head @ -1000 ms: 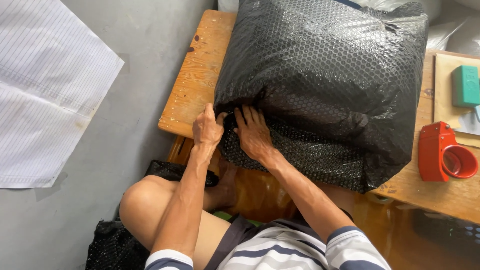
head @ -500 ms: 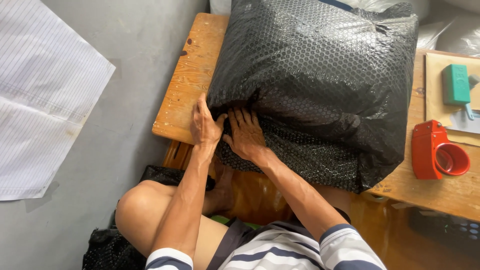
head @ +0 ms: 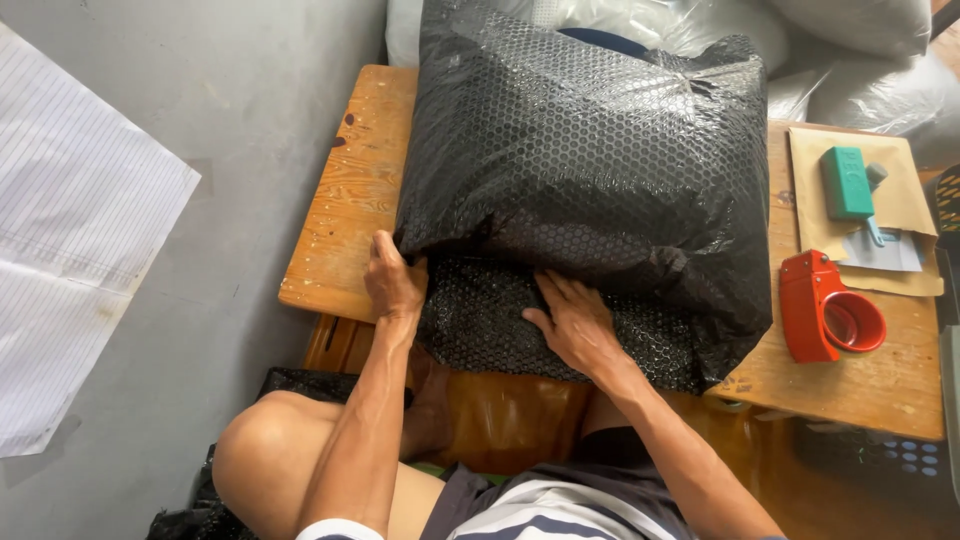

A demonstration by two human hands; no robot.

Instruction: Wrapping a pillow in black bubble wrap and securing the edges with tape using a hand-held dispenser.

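So the big thing here is a bulky parcel [head: 590, 170] wrapped in black bubble wrap, sitting on the wooden tabletop [head: 345, 210] and taking up most of it from the centre up to 12 o'clock. Its near edge hangs a bit over the tabletop's front rim toward the person.

Left hand [head: 392, 282] is at the parcel's lower left corner, about 8 o'clock, fingers curled around the wrap there, gripping the fold. Right hand [head: 575, 322] lies flat on the near face of the parcel around 6 o'clock, fingers spread and pressing the wrap down.

Over at 3 o'clock there's a red tape dispenser [head: 828, 315] on the tabletop, just beside the parcel's right edge. Up at 2 o'clock sits a flat tan envelope [head: 905, 200] with a small green box-shaped tool [head: 846, 182] and a grey slip of paper [head: 885, 252] lying on it.

Behind the parcel at 12 to 1 o'clock are pale clear plastic bags [head: 860, 70]; can't tell what's in them. On the grey floor at 9 o'clock lies a big sheet of lined white paper [head: 70, 260].
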